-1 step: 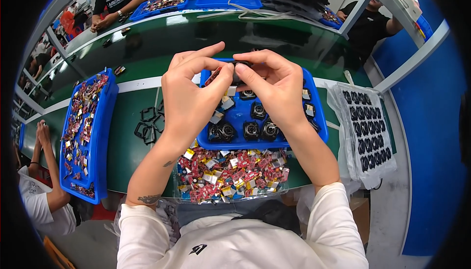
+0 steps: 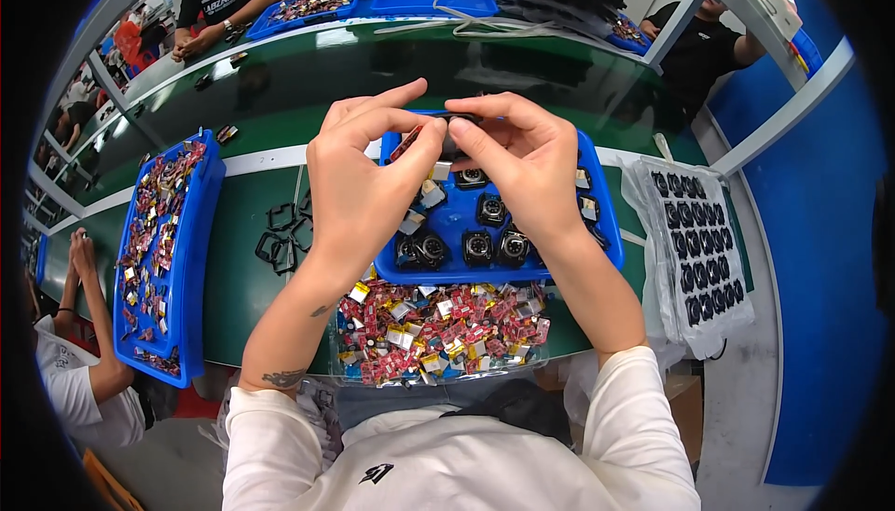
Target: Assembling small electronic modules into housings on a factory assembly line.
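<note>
Two hands, the left hand point(image 2: 368, 166) and right hand point(image 2: 527, 161), pinch a small dark part point(image 2: 458, 126) between nearly closed fingertips, toward twelve o'clock over a blue tray point(image 2: 466, 277) of watch casings point(image 2: 477, 248). At six, a clear tray point(image 2: 438, 382) heaps red boards point(image 2: 401, 360); at nine, a blue bin point(image 2: 206, 241) holds similar.

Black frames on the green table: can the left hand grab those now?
Probably yes: the frames lie in the open, just left of its wrist. But the left hand looks busy holding a dark part.

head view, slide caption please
Left hand and right hand hold a dark part over a blue tray of watch parts.
</note>
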Demonstrator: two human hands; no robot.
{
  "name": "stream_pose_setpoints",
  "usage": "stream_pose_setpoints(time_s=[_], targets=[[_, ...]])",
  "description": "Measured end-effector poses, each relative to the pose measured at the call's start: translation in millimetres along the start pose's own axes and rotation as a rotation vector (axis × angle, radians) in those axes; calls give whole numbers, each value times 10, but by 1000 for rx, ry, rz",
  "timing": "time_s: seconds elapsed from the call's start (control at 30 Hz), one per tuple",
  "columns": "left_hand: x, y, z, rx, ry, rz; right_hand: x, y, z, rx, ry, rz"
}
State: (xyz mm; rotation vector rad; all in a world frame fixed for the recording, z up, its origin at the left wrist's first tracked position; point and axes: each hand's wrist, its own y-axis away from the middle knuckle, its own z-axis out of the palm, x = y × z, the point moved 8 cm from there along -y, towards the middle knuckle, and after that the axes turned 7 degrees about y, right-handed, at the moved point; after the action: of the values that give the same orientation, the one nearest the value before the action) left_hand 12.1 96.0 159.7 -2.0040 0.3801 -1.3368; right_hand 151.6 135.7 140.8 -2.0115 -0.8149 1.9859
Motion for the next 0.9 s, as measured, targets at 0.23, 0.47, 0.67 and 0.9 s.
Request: stream_pose_setpoints(time_s=[0.23, 0.47, 0.67, 0.9], targets=[[34, -22, -40, 24, 156, -8, 55, -75, -146, 50, -188, 119], [-115, 13, 138, -203, 381, -312, 21, -67, -196, 56, -152, 78], [-185, 66, 218, -221, 663, -398, -77, -42, -161, 112, -66, -79], [-226, 31, 164, -134, 575, -412, -158, -58, -133, -27, -67, -105]])
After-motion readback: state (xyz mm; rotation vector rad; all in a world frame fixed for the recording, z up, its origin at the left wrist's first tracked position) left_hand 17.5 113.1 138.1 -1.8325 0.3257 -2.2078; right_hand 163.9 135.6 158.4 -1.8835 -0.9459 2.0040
